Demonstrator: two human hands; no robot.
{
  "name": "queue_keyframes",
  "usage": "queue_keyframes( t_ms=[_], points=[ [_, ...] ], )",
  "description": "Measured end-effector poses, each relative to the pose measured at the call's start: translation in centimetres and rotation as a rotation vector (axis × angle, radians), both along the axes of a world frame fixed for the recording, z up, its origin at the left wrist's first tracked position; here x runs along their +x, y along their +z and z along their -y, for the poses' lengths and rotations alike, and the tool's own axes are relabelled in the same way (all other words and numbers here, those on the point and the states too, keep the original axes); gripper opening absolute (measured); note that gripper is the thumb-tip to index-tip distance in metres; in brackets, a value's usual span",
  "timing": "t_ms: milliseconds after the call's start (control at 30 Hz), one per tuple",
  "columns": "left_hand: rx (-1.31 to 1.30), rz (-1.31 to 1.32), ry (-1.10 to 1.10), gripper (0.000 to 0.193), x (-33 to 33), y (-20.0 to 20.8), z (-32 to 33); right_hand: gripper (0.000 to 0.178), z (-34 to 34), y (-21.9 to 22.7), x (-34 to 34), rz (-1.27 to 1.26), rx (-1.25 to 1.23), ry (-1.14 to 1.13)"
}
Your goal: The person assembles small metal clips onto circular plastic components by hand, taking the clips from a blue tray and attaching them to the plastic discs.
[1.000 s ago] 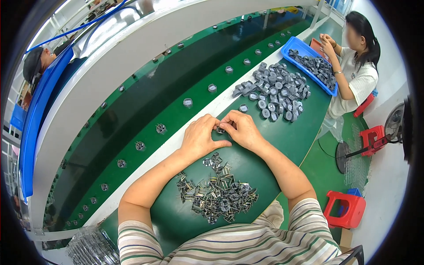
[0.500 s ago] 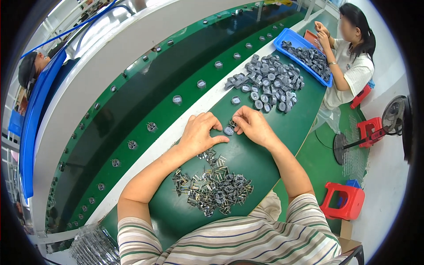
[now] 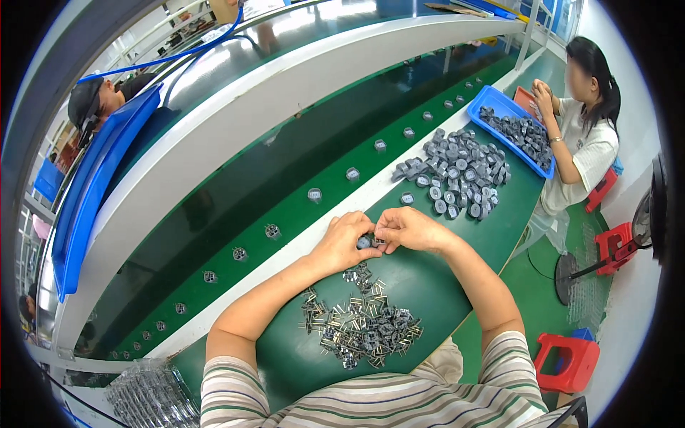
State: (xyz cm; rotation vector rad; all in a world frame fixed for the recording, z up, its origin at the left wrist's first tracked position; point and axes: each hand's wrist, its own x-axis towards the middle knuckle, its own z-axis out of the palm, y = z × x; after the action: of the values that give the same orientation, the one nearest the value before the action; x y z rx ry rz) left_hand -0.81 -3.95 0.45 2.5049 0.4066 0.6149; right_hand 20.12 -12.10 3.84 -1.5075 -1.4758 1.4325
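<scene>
My left hand [image 3: 344, 241] has its thumb and fingers closed round a small grey round plastic housing [image 3: 364, 242] at the table's middle. Right beside it, my right hand [image 3: 410, 230] pinches a small part with metal pins [image 3: 379, 242], mostly covered by the fingertips. The two hands nearly touch. Nearer my body lies a loose pile of metal-pinned parts [image 3: 364, 324], with a few strays reaching up toward my left hand. A single grey housing [image 3: 407, 198] rests beyond my right hand, in front of a big heap of grey housings [image 3: 457, 175].
A green conveyor belt [image 3: 285, 214] carries spaced parts past the table's white edge. At the far right, a co-worker [image 3: 585, 128] works behind a blue tray [image 3: 492, 100] of housings. A fan [image 3: 646, 207], red stools [image 3: 567, 362] and stacked clear plastic trays [image 3: 153, 392] stand around.
My left fingers have closed on the grey housing, which lay between the hands before. My right hand has brought the pinned part up against it. The whole view has shifted.
</scene>
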Motion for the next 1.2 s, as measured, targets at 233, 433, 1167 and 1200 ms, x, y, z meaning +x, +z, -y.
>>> queue_keyframes(
  t_ms=[233,433,1167,1200],
  points=[
    [-0.226,0.045,-0.034,0.054,-0.2,0.8,-1.0,0.015,-2.1,-1.0,2.3,-0.061,0.034,-0.003],
    [-0.201,-0.159,0.103,0.047,-2.1,2.3,-1.6,0.012,-1.9,-1.2,2.3,-0.095,0.033,-0.040],
    [-0.193,-0.079,0.539,0.028,-6.8,1.0,-9.4,0.013,-1.6,-1.3,2.0,-0.057,0.078,-0.048],
    [-0.197,-0.079,0.531,0.028,-6.2,1.4,-8.9,0.012,-1.6,-1.4,1.9,-0.049,0.092,-0.069]
  ],
)
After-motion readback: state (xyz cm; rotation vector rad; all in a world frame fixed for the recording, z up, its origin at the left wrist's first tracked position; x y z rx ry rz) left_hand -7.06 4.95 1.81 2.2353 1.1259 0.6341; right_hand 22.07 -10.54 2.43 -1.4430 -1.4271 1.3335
